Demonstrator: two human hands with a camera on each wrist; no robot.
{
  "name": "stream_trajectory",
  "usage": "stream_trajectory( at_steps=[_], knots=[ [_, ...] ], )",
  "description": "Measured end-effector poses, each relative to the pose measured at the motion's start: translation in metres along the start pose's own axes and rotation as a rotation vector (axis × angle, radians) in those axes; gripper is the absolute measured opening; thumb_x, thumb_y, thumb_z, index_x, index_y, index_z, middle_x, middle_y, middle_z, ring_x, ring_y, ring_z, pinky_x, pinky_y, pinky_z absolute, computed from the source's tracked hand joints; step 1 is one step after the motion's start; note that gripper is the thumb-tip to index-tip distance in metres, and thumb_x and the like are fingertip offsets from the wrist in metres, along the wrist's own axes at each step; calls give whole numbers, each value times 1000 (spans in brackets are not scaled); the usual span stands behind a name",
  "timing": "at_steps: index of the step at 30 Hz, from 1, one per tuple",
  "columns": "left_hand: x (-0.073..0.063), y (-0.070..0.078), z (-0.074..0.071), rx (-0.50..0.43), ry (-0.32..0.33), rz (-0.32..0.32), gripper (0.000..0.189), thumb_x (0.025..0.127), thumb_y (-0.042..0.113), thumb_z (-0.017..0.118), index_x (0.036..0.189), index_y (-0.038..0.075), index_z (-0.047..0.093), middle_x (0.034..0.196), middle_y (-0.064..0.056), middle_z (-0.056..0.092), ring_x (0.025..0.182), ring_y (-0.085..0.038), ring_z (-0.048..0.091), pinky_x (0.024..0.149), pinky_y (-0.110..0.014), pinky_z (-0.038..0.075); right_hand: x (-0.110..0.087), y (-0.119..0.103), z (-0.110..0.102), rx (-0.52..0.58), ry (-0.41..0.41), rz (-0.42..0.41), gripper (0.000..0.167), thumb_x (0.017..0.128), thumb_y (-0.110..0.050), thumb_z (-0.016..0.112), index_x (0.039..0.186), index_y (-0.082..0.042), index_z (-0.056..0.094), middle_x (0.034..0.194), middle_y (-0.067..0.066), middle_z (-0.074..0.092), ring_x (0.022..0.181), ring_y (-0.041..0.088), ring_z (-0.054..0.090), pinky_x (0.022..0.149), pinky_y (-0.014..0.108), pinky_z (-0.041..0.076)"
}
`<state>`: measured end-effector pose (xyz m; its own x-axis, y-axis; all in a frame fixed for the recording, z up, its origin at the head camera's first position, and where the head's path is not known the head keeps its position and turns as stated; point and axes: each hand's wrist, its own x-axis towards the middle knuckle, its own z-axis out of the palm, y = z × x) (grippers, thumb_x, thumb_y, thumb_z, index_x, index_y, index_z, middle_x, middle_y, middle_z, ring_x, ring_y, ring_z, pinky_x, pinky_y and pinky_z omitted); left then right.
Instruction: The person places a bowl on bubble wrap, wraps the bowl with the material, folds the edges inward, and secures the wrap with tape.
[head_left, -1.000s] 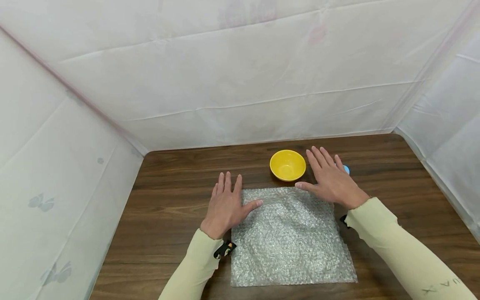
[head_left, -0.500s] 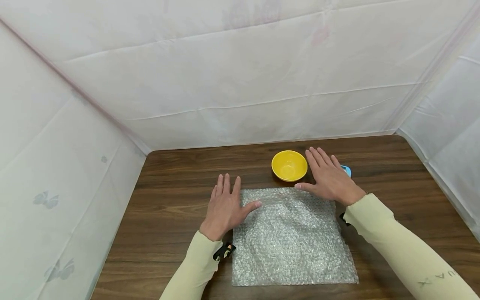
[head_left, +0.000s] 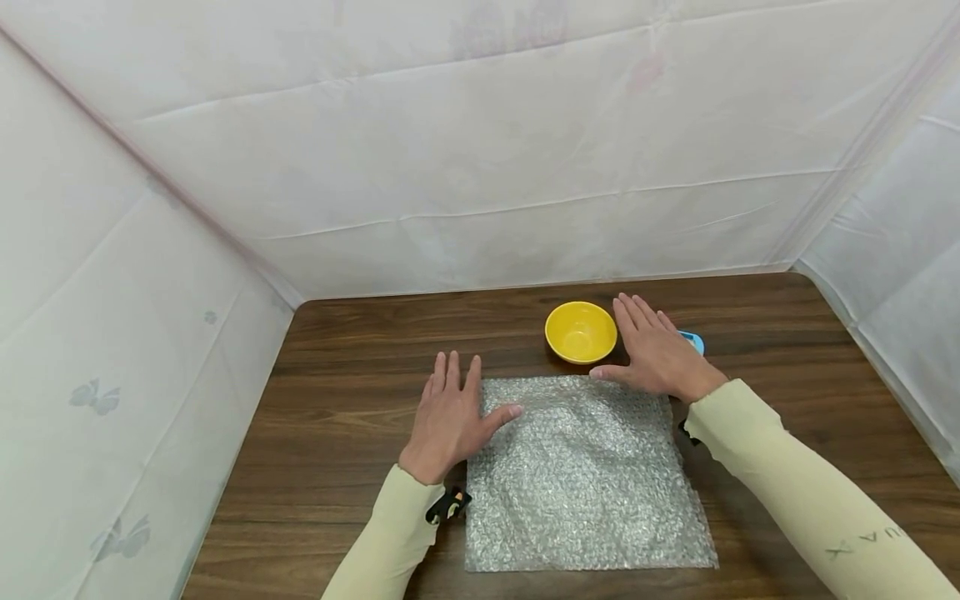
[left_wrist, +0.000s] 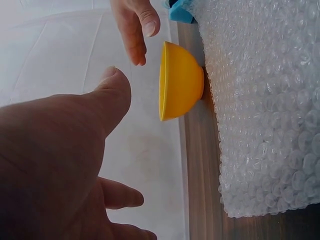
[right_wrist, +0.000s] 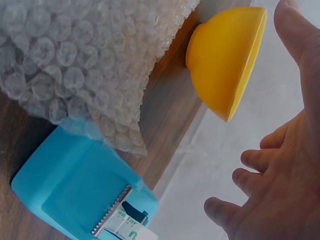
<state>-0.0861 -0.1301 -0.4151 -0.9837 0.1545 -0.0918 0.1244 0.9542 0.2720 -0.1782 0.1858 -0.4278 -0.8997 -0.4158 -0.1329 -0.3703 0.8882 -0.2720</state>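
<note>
A sheet of bubble wrap point(head_left: 585, 492) lies flat on the wooden table, a little wrinkled. Just behind its far edge sits a yellow bowl point(head_left: 580, 333), upright, with nothing visible inside. My left hand point(head_left: 448, 421) hovers over the sheet's left edge, fingers spread and straight, holding nothing. To the right of the bowl, my right hand point(head_left: 656, 354) is held with extended fingers above the sheet's far right corner. Beneath it, a blue tape dispenser point(right_wrist: 75, 175) with a serrated metal cutter is partly covered by the wrap; the head view shows only its end.
The dark wooden table point(head_left: 337, 433) has rounded far corners. White sheeting point(head_left: 465, 167) forms walls behind it and on both sides, close to the table's edges.
The head view has shifted slightly. Both hands stay nearly in place; the right hand has tilted a little, and more of the blue tape dispenser shows beside it.
</note>
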Motion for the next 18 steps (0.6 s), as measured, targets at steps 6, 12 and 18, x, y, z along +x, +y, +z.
stream_trajectory(
  at_steps=[6,12,18],
  knots=[
    [-1,-1,2,-18,7,-1,96,94,71,59,160,4,38,167,-32,28,160,-48,18,126,-60,30,4,3,1,0,-8,-26,117,93,-61,69,163,9,6,173,29,5,161,48,8,130,61,15],
    [-2,-1,3,-27,5,-3,95,94,70,60,160,5,38,167,-32,29,161,-47,18,126,-60,31,6,5,2,3,-24,-30,119,93,-62,69,163,9,5,173,29,5,161,48,8,130,61,14],
    [-2,-1,4,-26,-3,-6,95,94,70,59,161,6,38,167,-31,28,161,-47,17,126,-60,30,10,7,3,33,-49,-19,123,91,-64,69,163,8,2,174,29,2,162,48,6,130,61,14]
  ],
)
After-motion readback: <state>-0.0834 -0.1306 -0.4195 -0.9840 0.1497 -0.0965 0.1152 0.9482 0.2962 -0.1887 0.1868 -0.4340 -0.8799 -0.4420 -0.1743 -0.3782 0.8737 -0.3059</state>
